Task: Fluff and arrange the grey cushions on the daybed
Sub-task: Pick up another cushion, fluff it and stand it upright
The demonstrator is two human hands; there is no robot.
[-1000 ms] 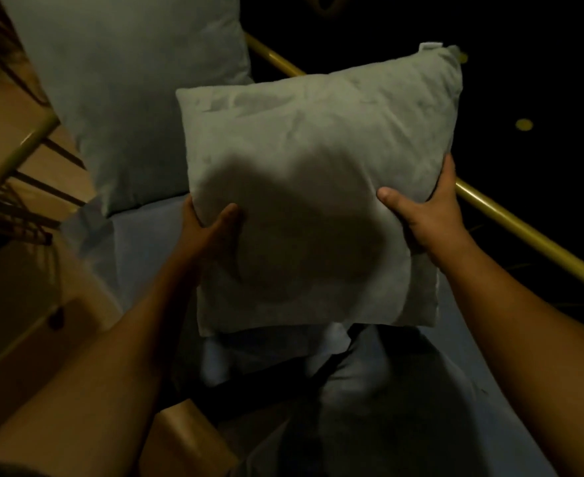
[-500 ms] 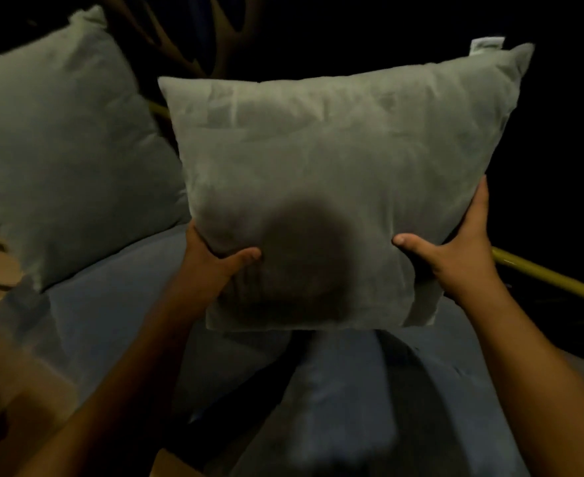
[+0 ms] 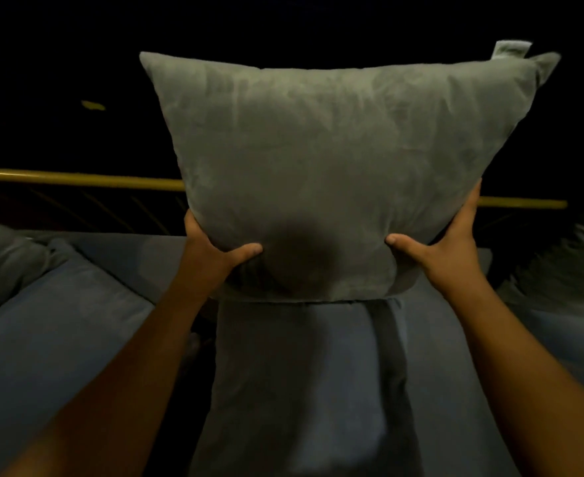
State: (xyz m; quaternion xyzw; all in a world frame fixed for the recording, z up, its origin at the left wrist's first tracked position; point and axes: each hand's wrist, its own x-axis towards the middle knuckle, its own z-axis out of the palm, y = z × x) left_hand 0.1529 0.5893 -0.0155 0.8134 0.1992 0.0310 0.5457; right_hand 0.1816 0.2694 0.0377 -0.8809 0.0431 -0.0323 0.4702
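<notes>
A grey cushion (image 3: 335,160) is held upright above the daybed seat (image 3: 300,373), in front of the brass rail (image 3: 77,180) at the far side. It is gripped at its two lower corners: the left hand (image 3: 211,253) is clenched on the lower left corner, thumb pressed into the front face, and the right hand (image 3: 445,249) is clenched on the lower right corner in the same way. The bottom edge appears to hang just over the seat, though whether it touches cannot be told.

To fluff it well, the filling would best be loosened by pushing the two sides inward and letting them spring back – the corners being pinched low, most of the stuffing seems to sit in the upper half. The cushion could then be set down square against the rail, corners pulled out so that none is left dog-eared (the top right corner looks slightly peaked). A gentle hold is advised, since the soft fabric creases readily.

A second cushion (image 3: 4,259) lies at the left edge, and something dark and blurred at the right edge cannot be made out.

A small fabric tab (image 3: 510,49) stands up from the top seam near the right corner – no writing can be read on it, and no brand is visible anywhere.
</notes>
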